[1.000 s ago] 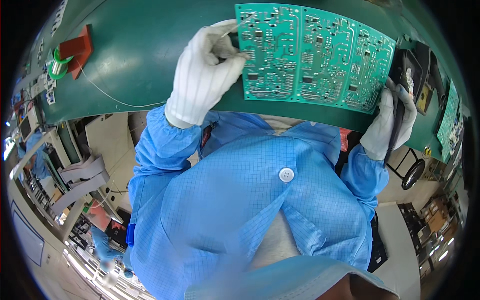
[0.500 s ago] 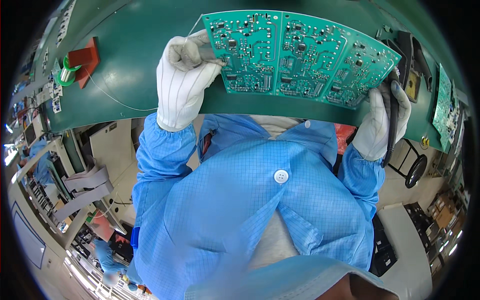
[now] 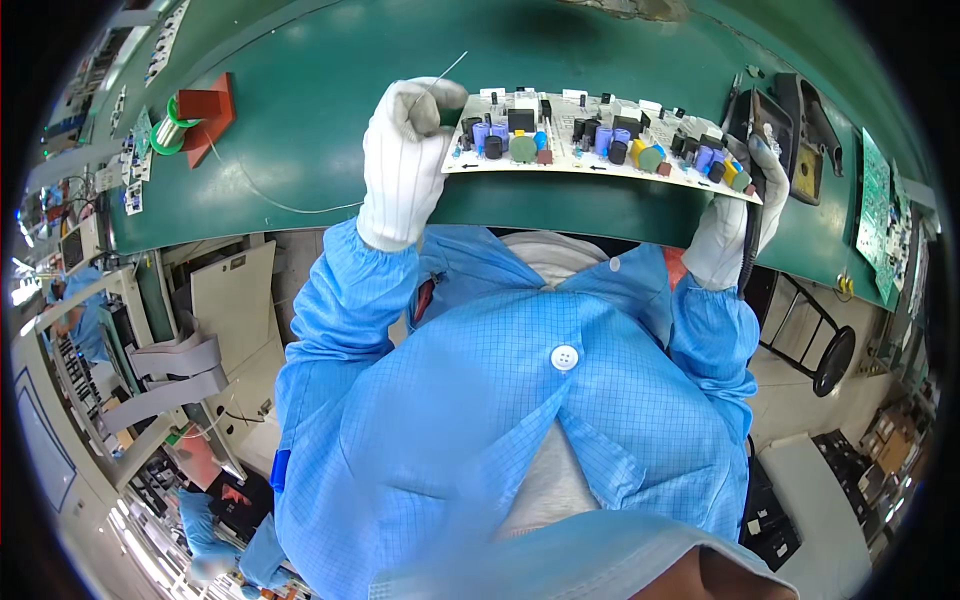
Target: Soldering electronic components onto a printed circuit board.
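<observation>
A panel of joined circuit boards (image 3: pixel 560 163) hangs tilted above the bench, its white component side facing me, with capacitors and other parts standing along it. My left hand (image 3: pixel 400 170), white-gloved, is closed at the panel's left end. Out of its curled fingers sticks a thin solder wire (image 3: pixel 452 66). At the right end, my gloved right hand (image 3: pixel 738 228) grips the panel. That hand also has a black soldering iron with its cord (image 3: pixel 751 245) against the palm; the iron's tip is hard to make out. The panel partly hides the right fingers.
On the left, a solder spool (image 3: pixel 172 132) sits on a red-brown stand (image 3: pixel 222 120), its wire trailing to my left hand. A black iron holder (image 3: pixel 815 125) with a sponge tray (image 3: pixel 808 178) is at right. Beyond lies another green board (image 3: pixel 876 215). A stool (image 3: pixel 834 362) stands below the bench.
The panel has tipped over from its green soldered side to its component side. My left hand has moved right, and my right hand slightly left and up.
</observation>
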Tool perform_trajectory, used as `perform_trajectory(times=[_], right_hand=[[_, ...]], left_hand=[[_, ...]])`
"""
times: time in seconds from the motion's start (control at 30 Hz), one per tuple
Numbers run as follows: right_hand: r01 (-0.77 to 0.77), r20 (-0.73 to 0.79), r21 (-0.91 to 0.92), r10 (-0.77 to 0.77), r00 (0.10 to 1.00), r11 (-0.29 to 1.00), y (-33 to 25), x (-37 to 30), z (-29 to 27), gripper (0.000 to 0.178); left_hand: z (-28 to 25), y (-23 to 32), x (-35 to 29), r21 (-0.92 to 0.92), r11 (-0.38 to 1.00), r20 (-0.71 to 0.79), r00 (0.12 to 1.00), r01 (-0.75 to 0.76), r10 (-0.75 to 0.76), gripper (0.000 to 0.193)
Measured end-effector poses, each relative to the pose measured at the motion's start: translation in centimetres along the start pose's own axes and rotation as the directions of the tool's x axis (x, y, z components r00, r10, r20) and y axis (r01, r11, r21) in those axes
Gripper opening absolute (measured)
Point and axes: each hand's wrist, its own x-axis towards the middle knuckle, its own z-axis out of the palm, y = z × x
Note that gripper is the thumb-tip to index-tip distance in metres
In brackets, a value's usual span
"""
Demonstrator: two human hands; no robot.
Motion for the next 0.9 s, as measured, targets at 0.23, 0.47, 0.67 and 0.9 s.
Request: perform_trajectory(times=[0.23,0.47,0.67,0.9], right_hand=[[-0.029,-0.005,0.053,0.030,1.000,0.998,0.2,-0.6,-0.4,0.054],[-0.006,-0.012,0.055,0.007,1.000,0.998,1.5,-0.1,-1.0,0.054],[-0.161,-0.008,0.042,0.162,0.987,0.986,1.5,0.3,-0.2,0.054],[0.033,0.140,-0.120,-0.016,0.990,0.992,-0.1,-1.5,1.2,0.051]], left_hand=[[0.3,-4.3,2.4,0.402,0.883,0.274,0.952,-0.244,0.139,0.038],[0.6,-1.7,1.6,0.307,0.921,0.120,0.970,-0.239,0.211,0.039],[-0.4,3.3,-0.7,0.161,0.936,-0.285,0.893,-0.313,0.347,0.056],[0.5,6.0,-2.4,0.393,0.775,-0.170,0.789,-0.496,0.591,0.075]])
